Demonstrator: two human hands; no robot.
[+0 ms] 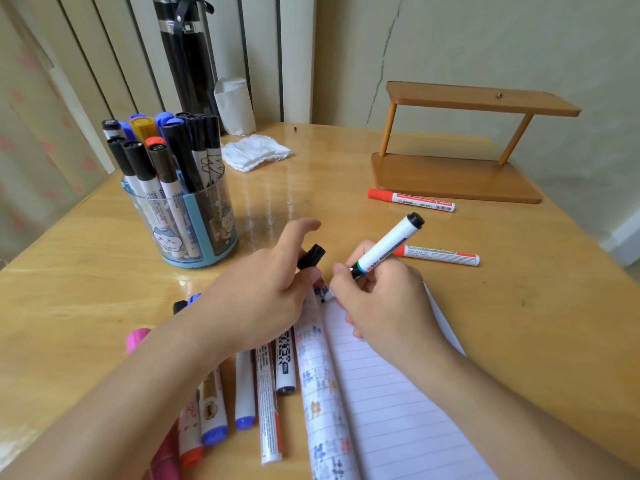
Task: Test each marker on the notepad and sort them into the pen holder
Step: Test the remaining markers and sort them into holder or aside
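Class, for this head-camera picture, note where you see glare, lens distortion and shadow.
Head view: pale glare streaks lie on the glossy table right of the pen holder; head view: the wide lens splays the wall slats at the left and enlarges the forearms near the bottom edge; head view: light is soft, shadows faint, and the notepad lines are sharp.

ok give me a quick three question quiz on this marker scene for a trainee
1. True or false: the right hand holds a marker with its tip at the notepad.
2. The left hand holds: A) a black cap B) an eraser C) a pencil.
3. How many red markers lie between the right hand and the wooden shelf?
Key: 1 true; 2 A; 3 two.
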